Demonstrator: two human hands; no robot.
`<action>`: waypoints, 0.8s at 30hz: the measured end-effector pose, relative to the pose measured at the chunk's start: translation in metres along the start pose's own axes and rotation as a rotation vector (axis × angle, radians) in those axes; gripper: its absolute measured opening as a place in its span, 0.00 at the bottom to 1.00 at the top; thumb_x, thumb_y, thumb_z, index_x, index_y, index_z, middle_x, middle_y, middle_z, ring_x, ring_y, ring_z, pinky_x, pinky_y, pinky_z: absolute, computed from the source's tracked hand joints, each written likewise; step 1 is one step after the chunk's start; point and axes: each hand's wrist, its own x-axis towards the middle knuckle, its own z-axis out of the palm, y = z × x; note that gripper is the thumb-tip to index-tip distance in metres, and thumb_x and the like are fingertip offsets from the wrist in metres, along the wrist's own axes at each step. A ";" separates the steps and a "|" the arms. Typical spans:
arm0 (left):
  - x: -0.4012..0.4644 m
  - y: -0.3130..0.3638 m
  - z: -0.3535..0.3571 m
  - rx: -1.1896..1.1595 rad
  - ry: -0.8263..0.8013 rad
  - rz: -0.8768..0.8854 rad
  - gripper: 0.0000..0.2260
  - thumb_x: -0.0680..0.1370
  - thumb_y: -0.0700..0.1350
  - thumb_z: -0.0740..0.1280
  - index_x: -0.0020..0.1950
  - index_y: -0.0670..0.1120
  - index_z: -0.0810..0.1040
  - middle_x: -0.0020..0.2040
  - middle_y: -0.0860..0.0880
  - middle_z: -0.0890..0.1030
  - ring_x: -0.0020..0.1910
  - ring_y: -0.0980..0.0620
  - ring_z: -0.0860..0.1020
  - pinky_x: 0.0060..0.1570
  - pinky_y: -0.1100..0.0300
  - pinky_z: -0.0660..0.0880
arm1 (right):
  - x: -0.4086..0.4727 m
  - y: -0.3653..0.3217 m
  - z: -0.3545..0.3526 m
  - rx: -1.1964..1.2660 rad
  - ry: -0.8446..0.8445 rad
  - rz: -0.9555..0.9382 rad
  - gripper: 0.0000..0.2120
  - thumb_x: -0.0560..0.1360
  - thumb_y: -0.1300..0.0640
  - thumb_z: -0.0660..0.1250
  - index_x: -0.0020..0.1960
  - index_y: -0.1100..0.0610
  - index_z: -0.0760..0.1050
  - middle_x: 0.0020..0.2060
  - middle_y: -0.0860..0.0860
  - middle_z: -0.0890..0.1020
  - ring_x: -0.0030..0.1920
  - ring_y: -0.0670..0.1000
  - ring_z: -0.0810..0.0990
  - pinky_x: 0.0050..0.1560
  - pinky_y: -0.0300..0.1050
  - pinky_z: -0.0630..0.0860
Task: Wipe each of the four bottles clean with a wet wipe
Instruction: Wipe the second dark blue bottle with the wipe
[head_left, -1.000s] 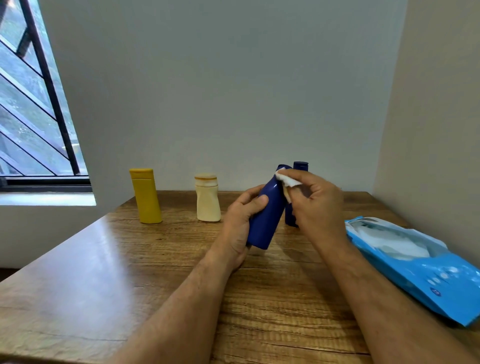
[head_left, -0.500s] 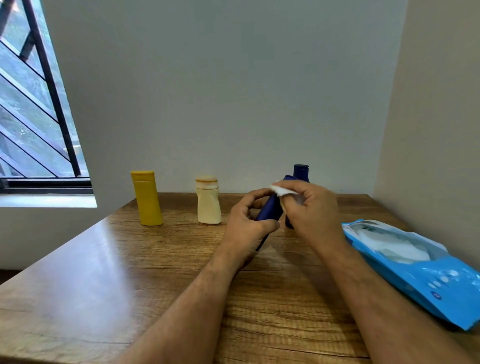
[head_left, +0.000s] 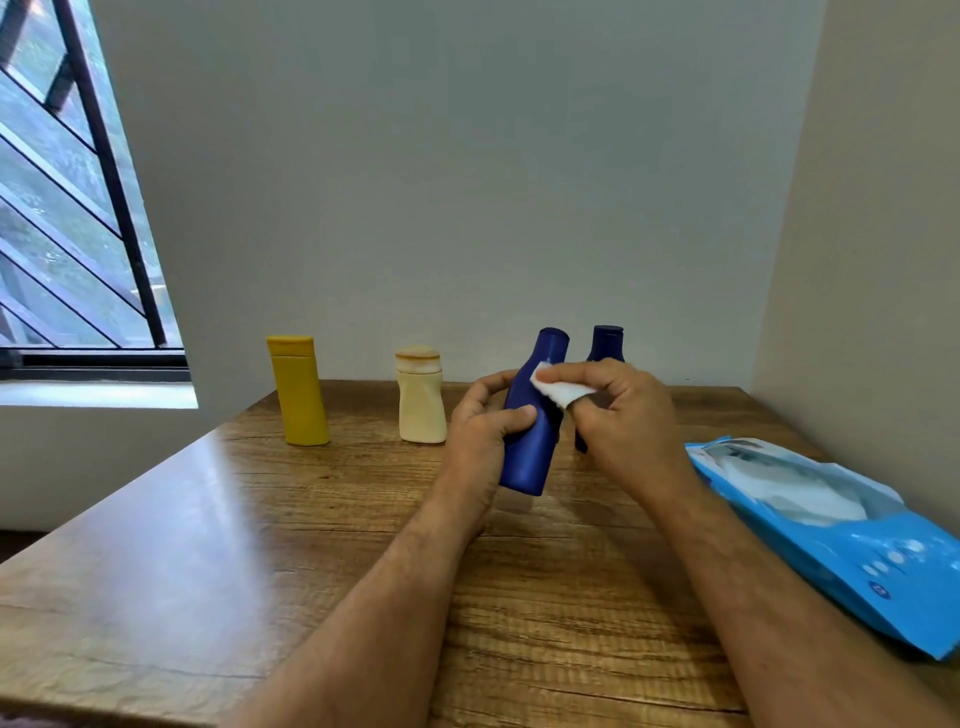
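Gripping the nearer blue bottle (head_left: 530, 436) above the wooden table (head_left: 208, 519), the left hand (head_left: 480, 431) is curling around its middle, while the right hand (head_left: 618, 415) is pinching a white wet wipe (head_left: 558, 387) against its shoulder. Left of them, a yellow bottle (head_left: 298, 389) and a cream bottle (head_left: 420, 397) are standing upright; behind the right hand a second blue bottle (head_left: 605, 345) is standing, and a blue wipes pack (head_left: 841, 535) is lying at far right.

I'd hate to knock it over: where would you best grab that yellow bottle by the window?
Take the yellow bottle around its flat-sided middle, below the cap, coming from the front. It stands upright, if slightly leaning, apart from the cream bottle, so fingers probably fit on both sides.
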 end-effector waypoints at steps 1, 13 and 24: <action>-0.001 0.001 0.001 -0.007 -0.008 -0.021 0.16 0.76 0.35 0.67 0.62 0.47 0.77 0.56 0.42 0.84 0.49 0.40 0.83 0.49 0.45 0.81 | 0.002 0.002 0.000 -0.006 0.055 0.009 0.16 0.76 0.62 0.66 0.53 0.43 0.83 0.49 0.44 0.82 0.45 0.41 0.78 0.40 0.28 0.73; -0.002 0.005 0.000 -0.270 0.102 -0.107 0.19 0.78 0.41 0.62 0.69 0.41 0.73 0.48 0.43 0.82 0.34 0.50 0.79 0.29 0.59 0.75 | -0.003 -0.009 -0.001 0.148 -0.331 0.158 0.13 0.74 0.65 0.69 0.47 0.48 0.86 0.39 0.46 0.85 0.33 0.45 0.77 0.31 0.38 0.73; -0.011 0.005 0.004 -0.150 -0.203 -0.259 0.27 0.67 0.45 0.72 0.66 0.46 0.74 0.48 0.43 0.79 0.34 0.50 0.75 0.27 0.60 0.72 | 0.005 -0.002 -0.006 0.090 0.089 0.156 0.11 0.79 0.59 0.65 0.56 0.49 0.83 0.52 0.43 0.84 0.53 0.42 0.80 0.50 0.30 0.72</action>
